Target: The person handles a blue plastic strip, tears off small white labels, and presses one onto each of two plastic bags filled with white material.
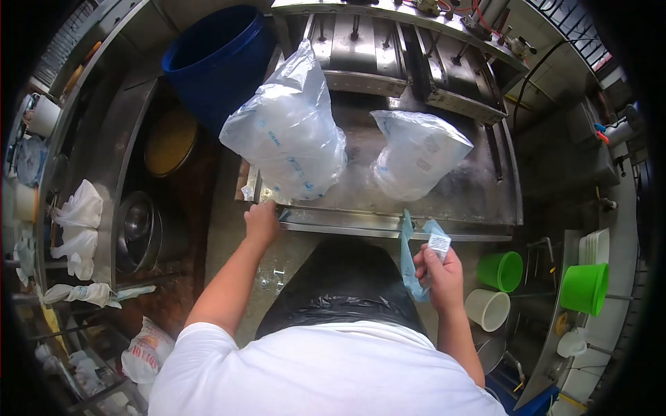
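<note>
big bag lay just ahead of the left hand, its grip at the desk edge unclear; right hand pinched a plastic strip

The worktop is brushed steel, dull grey with a hazy sheen; on it, the large bag at eleven o'clock and the smaller bag at one o'clock are thin translucent plastic, wrinkled and softly glossy; the film strip pinched in the right hand is limp pale-blue plastic with a white papery label; the bin liner at six o'clock is crinkled, shiny black plastic; the barrel at ten o'clock is smooth blue plastic; the shirt is matt white cloth.
</note>
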Demonstrator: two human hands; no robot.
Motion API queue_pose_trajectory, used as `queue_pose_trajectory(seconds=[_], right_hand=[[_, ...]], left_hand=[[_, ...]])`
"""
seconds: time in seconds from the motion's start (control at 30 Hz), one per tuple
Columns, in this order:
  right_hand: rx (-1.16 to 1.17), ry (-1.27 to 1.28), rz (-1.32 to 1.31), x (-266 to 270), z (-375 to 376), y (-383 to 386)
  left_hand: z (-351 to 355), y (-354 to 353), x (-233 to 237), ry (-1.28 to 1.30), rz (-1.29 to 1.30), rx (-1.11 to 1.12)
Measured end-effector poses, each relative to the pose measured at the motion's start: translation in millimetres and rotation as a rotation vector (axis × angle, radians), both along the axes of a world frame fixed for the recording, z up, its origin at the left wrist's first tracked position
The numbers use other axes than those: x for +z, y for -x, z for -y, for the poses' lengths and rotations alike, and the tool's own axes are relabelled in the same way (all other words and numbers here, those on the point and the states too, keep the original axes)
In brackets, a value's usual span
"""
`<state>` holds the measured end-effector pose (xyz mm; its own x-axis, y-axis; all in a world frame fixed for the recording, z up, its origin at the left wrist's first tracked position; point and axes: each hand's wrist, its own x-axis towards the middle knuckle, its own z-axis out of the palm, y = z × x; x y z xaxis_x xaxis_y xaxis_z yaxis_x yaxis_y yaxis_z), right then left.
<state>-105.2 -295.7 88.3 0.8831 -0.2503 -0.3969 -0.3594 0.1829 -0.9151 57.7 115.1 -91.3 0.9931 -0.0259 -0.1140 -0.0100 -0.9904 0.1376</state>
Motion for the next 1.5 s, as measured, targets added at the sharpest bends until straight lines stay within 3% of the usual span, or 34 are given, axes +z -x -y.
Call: queue_pose_trajectory(seconds=[0.17,0.23,0.3,0.43,0.53,0.67,0.77,0.9,0.93,1.0,1.1,1.23,1.3,1.37,1.4,1.47,1.5], right_hand=[[0.078,-0.028,-0.002,-1.9,-8.7,2.6],[0.076,-0.030,0.005,-4.2,-6.8,5.2],[0.087,-0.022,-0.015,-5.6,-3.5,6.2],[0.078,-0.024,-0.001,0.7,2.4,6.1],[0.073,-0.020,-0.007,2.6,6.6,6.3],[0.055,-0.042,0.002,1.7,12.0,10.2],[0.099,-0.023,-0.006,-2.2,14.1,7.8],[0.201,-0.054,-0.028,2.1,3.9,0.8],[0.247,-0.077,-0.023,6.7,-1.6,-2.1],[0.358,-0.111,0.021,15.7,-9.9,-6.5],[0.474,-0.144,0.065,26.2,-14.2,-11.1],[0.473,-0.049,0.112,39.1,-19.2,-11.5],[0.327,0.005,0.226,30.3,-19.1,-11.0],[0.296,0.025,0.229,33.0,-17.4,-12.0],[0.266,0.044,0.229,34.7,-16.7,-12.5],[0.257,0.090,0.232,36.3,-16.8,-13.6],[0.251,0.135,0.234,37.0,-17.5,-14.6]], left_hand=[[4.0,14.8,-10.3,-0.050,0.011,-0.199],[16.7,25.8,9.4,-0.066,0.007,-0.302],[34.3,37.3,46.3,-0.093,-0.187,-0.242],[27.9,51.4,38.0,-0.127,-0.036,-0.269],[31.0,43.0,40.6,-0.148,-0.248,-0.135],[34.0,51.2,43.5,-0.052,-0.123,-0.142],[49.0,61.3,70.9,0.023,0.047,-0.194],[112.3,67.0,106.8,0.884,-0.553,-0.160],[132.7,70.2,124.7,0.889,-0.556,-0.168],[169.5,74.5,171.4,1.429,-0.889,0.022],[193.6,69.4,191.6,1.674,-0.928,-0.017],[199.6,63.3,205.7,1.692,-0.716,-0.042],[199.3,63.3,203.9,1.643,-0.637,-0.076],[197.0,63.7,206.4,1.193,-0.335,-0.127],[198.2,65.0,210.0,1.193,-0.336,-0.132],[199.9,68.8,221.0,0.894,0.441,-0.526],[200.7,69.2,229.2,0.895,0.440,-0.527]])
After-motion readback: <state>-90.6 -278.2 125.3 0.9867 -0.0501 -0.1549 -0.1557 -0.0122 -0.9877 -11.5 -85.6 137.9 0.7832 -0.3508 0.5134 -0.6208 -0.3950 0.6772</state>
